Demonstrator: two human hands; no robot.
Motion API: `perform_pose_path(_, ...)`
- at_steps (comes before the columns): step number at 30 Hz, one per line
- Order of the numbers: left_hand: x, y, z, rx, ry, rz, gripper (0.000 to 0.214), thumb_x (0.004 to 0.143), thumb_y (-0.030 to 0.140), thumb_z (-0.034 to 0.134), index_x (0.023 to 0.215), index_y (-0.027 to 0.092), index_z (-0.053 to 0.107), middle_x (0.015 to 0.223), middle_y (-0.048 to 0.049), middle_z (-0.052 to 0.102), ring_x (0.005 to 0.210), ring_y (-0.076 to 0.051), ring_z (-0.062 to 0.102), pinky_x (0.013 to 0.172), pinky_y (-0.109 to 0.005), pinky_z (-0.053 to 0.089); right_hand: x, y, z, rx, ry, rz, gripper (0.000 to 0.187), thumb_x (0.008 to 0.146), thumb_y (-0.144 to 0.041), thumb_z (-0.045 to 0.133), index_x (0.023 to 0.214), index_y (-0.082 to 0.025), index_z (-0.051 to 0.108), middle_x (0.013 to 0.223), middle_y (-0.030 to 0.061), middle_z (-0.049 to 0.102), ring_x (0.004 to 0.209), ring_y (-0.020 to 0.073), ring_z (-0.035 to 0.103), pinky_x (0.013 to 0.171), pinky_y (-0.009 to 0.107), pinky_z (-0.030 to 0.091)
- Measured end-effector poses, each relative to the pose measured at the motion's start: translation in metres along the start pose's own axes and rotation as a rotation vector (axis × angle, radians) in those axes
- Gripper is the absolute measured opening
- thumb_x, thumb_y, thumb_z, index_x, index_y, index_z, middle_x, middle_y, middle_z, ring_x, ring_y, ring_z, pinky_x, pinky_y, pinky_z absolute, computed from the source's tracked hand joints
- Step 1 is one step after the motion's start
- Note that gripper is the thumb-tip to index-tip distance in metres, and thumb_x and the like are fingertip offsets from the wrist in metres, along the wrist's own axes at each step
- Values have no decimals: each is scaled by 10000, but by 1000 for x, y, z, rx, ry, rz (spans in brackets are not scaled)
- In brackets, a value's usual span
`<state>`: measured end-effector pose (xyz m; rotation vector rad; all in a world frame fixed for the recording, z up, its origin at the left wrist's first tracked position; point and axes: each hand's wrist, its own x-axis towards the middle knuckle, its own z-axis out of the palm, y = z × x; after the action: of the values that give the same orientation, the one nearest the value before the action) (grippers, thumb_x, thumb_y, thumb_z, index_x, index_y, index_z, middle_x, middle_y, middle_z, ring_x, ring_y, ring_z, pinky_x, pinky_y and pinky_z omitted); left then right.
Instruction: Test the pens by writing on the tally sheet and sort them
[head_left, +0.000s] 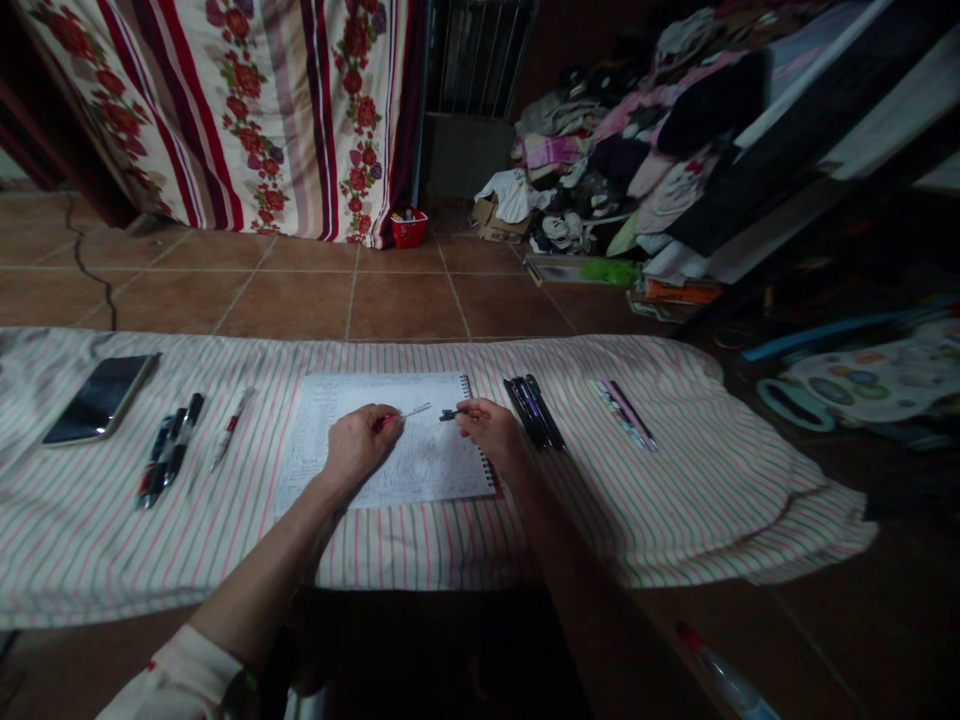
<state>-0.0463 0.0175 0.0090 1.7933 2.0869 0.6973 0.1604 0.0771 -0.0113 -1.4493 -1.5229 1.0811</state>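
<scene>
My left hand grips a slim pen with a red section and a silver tip, just above a spiral notebook with a printed, closely written page. My right hand pinches a small black pen or cap, its end a short gap from the silver tip. Both hands rest over the notebook's right half. A bundle of black pens lies just right of my right hand. Left of the notebook lie a white-and-red pen, several dark pens and a smartphone.
Pink-and-black pens lie on the striped cloth covering the table. Beyond it are brown floor tiles, a floral curtain, a red basket and a heap of clothes. A plastic bottle lies at lower right.
</scene>
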Motion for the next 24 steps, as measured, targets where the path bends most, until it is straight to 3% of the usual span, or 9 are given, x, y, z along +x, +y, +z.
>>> perform_pose_path(9, 0, 0, 1, 4, 5, 9, 289, 853, 390, 502, 978, 238, 714, 940, -35, 730, 832, -194, 655, 679, -268, 424, -9, -7, 0, -462, 24, -278, 128, 762, -168, 579, 857, -184, 663, 919, 76, 667, 737, 161, 615, 755, 306, 473)
perform_pose_path(17, -1, 5, 2, 31, 0, 21, 292, 860, 394, 487, 967, 243, 712, 939, -30, 731, 841, -191, 652, 680, -267, 409, -10, -7, 3, -603, 47, -323, 151, 785, -137, 547, 864, -181, 667, 902, 78, 634, 756, 169, 602, 739, 290, 453)
perform_pose_path(24, 0, 5, 5, 40, -2, 50, 271, 862, 378, 492, 951, 248, 713, 972, -19, 726, 850, -185, 650, 662, -254, 400, -11, -7, 5, -589, 73, -338, 183, 775, -123, 542, 894, -186, 666, 934, 86, 642, 839, 193, 610, 780, 309, 458)
